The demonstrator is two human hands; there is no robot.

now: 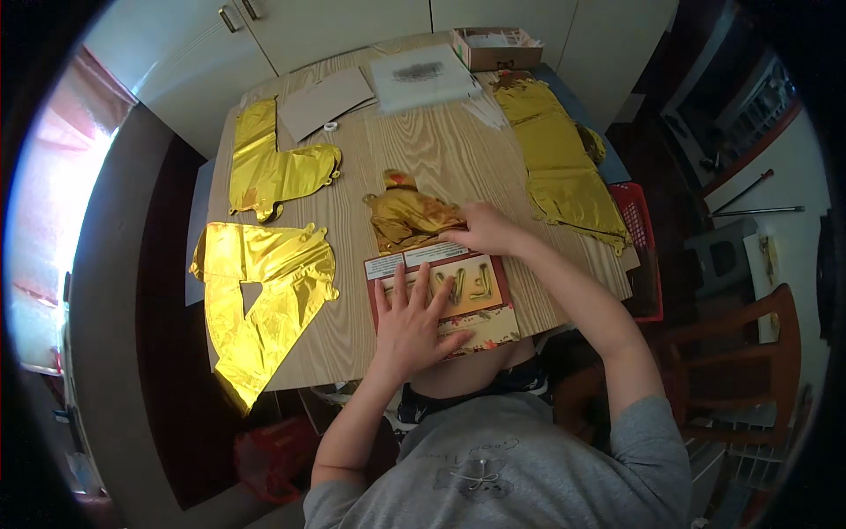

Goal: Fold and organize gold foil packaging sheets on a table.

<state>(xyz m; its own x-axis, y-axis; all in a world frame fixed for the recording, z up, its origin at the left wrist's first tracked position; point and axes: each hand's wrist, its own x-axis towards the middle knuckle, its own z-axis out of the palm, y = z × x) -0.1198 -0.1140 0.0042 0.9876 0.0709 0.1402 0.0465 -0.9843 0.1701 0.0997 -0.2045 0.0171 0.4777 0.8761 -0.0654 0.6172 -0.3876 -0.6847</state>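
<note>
A flat printed package point(489, 324), red and cream with gold letter shapes and leaves, lies at the table's near edge. Across its left part my left hand point(410, 317) rests palm down with fingers spread. Crumpled gold foil balloon point(407, 216) material sits against the package's far edge, and part of it may be inside, though I cannot tell. My right hand point(492, 231) grips the foil at its right side, thumb near the package's top edge; its fingertips are partly hidden.
Flat gold letter balloons lie left: an angular one point(264, 167) and one with a hole point(264, 291). Another long gold balloon point(568, 163) lies right. Farther back are grey cardboard point(322, 101), a clear plastic sheet point(423, 78), a white tape roll point(330, 126) and an open box point(498, 55).
</note>
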